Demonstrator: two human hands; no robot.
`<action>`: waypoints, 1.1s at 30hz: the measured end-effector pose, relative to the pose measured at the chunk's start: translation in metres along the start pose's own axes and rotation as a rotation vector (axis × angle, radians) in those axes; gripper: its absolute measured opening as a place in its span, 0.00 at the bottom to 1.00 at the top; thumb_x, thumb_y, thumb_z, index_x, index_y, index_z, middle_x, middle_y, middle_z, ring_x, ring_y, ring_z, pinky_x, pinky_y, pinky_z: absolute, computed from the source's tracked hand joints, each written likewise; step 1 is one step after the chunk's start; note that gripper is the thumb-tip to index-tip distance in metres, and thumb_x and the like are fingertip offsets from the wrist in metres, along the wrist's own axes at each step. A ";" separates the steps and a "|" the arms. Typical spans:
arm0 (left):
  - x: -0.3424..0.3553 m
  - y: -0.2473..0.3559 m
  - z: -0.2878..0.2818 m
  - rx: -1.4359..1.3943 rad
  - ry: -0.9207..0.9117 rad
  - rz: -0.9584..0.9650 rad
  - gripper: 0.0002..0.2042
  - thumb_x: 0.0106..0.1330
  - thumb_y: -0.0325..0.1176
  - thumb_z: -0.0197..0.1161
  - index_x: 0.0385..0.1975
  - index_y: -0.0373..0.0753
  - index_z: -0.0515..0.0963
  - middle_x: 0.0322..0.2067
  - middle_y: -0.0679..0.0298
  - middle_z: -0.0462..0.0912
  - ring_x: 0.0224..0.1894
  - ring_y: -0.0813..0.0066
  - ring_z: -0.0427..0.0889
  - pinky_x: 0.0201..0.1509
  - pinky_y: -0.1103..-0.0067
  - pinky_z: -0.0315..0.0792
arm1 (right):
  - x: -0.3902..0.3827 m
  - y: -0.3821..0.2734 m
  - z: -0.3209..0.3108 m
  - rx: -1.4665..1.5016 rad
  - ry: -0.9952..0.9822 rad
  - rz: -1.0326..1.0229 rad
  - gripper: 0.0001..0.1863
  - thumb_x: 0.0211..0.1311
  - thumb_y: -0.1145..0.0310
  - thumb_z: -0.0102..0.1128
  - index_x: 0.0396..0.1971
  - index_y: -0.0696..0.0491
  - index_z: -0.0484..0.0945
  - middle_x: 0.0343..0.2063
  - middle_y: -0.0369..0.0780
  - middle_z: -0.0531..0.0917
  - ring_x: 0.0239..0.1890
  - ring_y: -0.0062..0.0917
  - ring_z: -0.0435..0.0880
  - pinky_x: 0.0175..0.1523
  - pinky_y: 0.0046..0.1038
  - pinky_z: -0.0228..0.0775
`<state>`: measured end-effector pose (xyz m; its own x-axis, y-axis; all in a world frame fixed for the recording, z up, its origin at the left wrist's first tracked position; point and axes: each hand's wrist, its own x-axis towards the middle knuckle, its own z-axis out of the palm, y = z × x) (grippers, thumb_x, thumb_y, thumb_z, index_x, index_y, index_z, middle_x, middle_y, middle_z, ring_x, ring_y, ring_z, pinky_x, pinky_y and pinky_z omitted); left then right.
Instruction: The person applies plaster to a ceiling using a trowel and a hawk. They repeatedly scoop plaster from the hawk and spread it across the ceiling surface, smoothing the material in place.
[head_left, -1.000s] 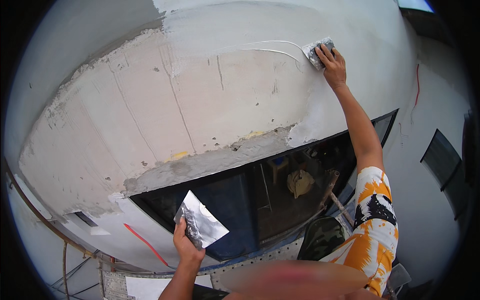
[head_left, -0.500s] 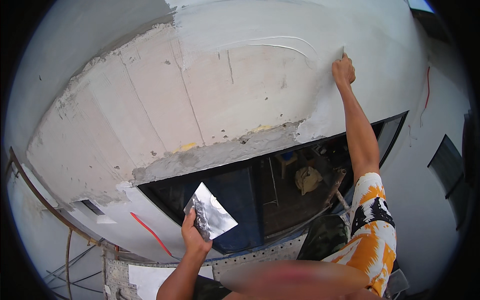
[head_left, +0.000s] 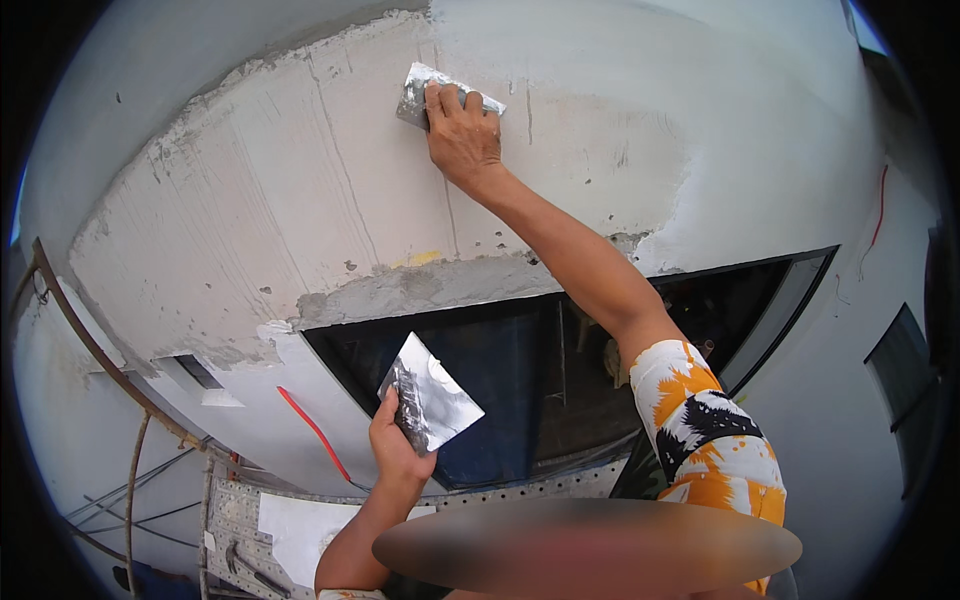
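At the far left of the frame, a rusty pipe (head_left: pixel 100 360) is slanting downward in a curve. Just right of its lower part, a small rectangular opening (head_left: pixel 197 372) is showing in the wall. From the upper left to the centre, a bare, scored patch (head_left: pixel 230 220) is exposing pitted wall. At lower left, a perforated platform (head_left: pixel 228 502) is bearing a white sheet (head_left: pixel 285 525). A red tube (head_left: pixel 312 430) is hanging just left of the left hand (head_left: pixel 400 450), which is gripping a broad metal blade (head_left: pixel 445 400) at lower centre, tilted, its face smeared. At upper centre, the right hand (head_left: pixel 465 135) is gripping a trowel (head_left: pixel 412 100) by its back, over the bare patch; whether blade and wall are touching cannot be told. Below, a dark-framed window (head_left: pixel 500 390) is spanning the centre. At upper right, smooth pale plaster (head_left: pixel 770 150) is covering the wall; beyond it, a red cord (head_left: pixel 880 205) is hanging.
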<state>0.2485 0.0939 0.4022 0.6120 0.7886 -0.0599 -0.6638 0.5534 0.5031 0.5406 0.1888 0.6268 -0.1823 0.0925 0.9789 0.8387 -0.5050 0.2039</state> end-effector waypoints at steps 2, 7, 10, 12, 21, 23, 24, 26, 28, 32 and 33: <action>0.001 0.009 -0.003 -0.035 0.068 -0.013 0.18 0.78 0.40 0.47 0.59 0.39 0.75 0.53 0.61 0.84 0.55 0.65 0.84 0.63 0.65 0.75 | -0.009 -0.019 -0.027 0.213 -0.063 -0.051 0.24 0.59 0.71 0.61 0.57 0.52 0.76 0.45 0.37 0.82 0.36 0.30 0.78 0.35 0.35 0.76; 0.008 0.037 -0.013 -0.264 0.198 0.009 0.12 0.77 0.41 0.51 0.47 0.42 0.79 0.42 0.65 0.87 0.44 0.68 0.87 0.55 0.67 0.78 | -0.102 -0.063 -0.154 1.792 -0.543 0.270 0.23 0.77 0.58 0.52 0.56 0.64 0.75 0.51 0.46 0.80 0.53 0.32 0.78 0.59 0.31 0.68; 0.016 0.053 0.004 -0.342 0.176 0.087 0.10 0.76 0.37 0.51 0.44 0.42 0.78 0.41 0.66 0.85 0.43 0.71 0.84 0.56 0.67 0.76 | -0.131 -0.082 -0.156 1.675 -0.486 -0.200 0.23 0.78 0.57 0.49 0.56 0.63 0.75 0.53 0.49 0.79 0.54 0.39 0.77 0.60 0.40 0.67; 0.007 0.068 0.006 -0.381 0.186 0.141 0.10 0.76 0.36 0.51 0.45 0.40 0.78 0.40 0.64 0.85 0.42 0.70 0.85 0.54 0.67 0.78 | -0.143 -0.088 -0.146 1.702 -0.482 -0.220 0.19 0.78 0.61 0.48 0.56 0.60 0.77 0.53 0.49 0.80 0.53 0.41 0.77 0.60 0.40 0.66; -0.063 0.060 -0.018 0.526 0.073 1.201 0.20 0.79 0.43 0.52 0.62 0.36 0.73 0.50 0.63 0.83 0.52 0.73 0.83 0.60 0.76 0.75 | -0.202 -0.124 -0.173 2.158 -1.380 1.659 0.13 0.74 0.67 0.53 0.51 0.57 0.77 0.45 0.41 0.84 0.47 0.28 0.86 0.52 0.33 0.79; -0.058 0.043 -0.017 0.826 -0.090 1.384 0.21 0.75 0.34 0.57 0.65 0.38 0.72 0.55 0.58 0.80 0.60 0.64 0.78 0.65 0.69 0.69 | -0.200 -0.125 -0.177 2.273 -1.434 1.762 0.15 0.74 0.66 0.53 0.54 0.58 0.75 0.47 0.41 0.85 0.49 0.28 0.86 0.53 0.34 0.82; -0.054 0.038 -0.016 0.995 -0.212 1.467 0.20 0.72 0.28 0.58 0.64 0.41 0.73 0.58 0.57 0.78 0.61 0.61 0.76 0.66 0.66 0.68 | -0.197 -0.122 -0.176 2.377 -1.406 1.757 0.17 0.75 0.65 0.52 0.56 0.59 0.75 0.48 0.42 0.84 0.51 0.29 0.85 0.56 0.34 0.82; -0.054 0.028 -0.015 1.263 -0.217 1.503 0.22 0.67 0.26 0.60 0.62 0.42 0.76 0.58 0.54 0.78 0.61 0.54 0.77 0.65 0.61 0.68 | -0.189 -0.106 -0.175 2.515 -1.399 1.657 0.19 0.76 0.62 0.48 0.56 0.61 0.74 0.52 0.46 0.82 0.54 0.32 0.84 0.60 0.37 0.81; -0.056 0.024 -0.015 1.481 -0.198 1.501 0.22 0.63 0.23 0.61 0.59 0.42 0.78 0.57 0.52 0.78 0.60 0.51 0.77 0.64 0.58 0.68 | -0.186 -0.093 -0.174 2.349 -1.372 1.711 0.23 0.76 0.60 0.46 0.58 0.64 0.72 0.56 0.50 0.79 0.55 0.36 0.83 0.61 0.39 0.80; -0.068 0.029 -0.031 1.708 -0.117 1.449 0.22 0.58 0.21 0.62 0.55 0.43 0.80 0.56 0.53 0.78 0.57 0.52 0.78 0.60 0.59 0.72 | -0.192 -0.080 -0.164 2.276 -1.395 1.697 0.21 0.77 0.64 0.47 0.59 0.66 0.70 0.58 0.52 0.78 0.57 0.36 0.81 0.55 0.36 0.83; -0.073 0.033 -0.038 1.748 -0.105 1.413 0.22 0.58 0.21 0.62 0.54 0.43 0.80 0.55 0.54 0.78 0.57 0.53 0.79 0.59 0.60 0.73 | -0.194 -0.077 -0.157 2.309 -1.375 1.721 0.20 0.77 0.67 0.47 0.60 0.65 0.69 0.57 0.51 0.78 0.57 0.35 0.81 0.52 0.33 0.84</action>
<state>0.1654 0.0650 0.3901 0.2884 0.2943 0.9112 0.3190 -0.9268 0.1983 0.4302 0.0748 0.4193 -0.1641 0.9836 -0.0751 -0.6745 -0.1674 -0.7190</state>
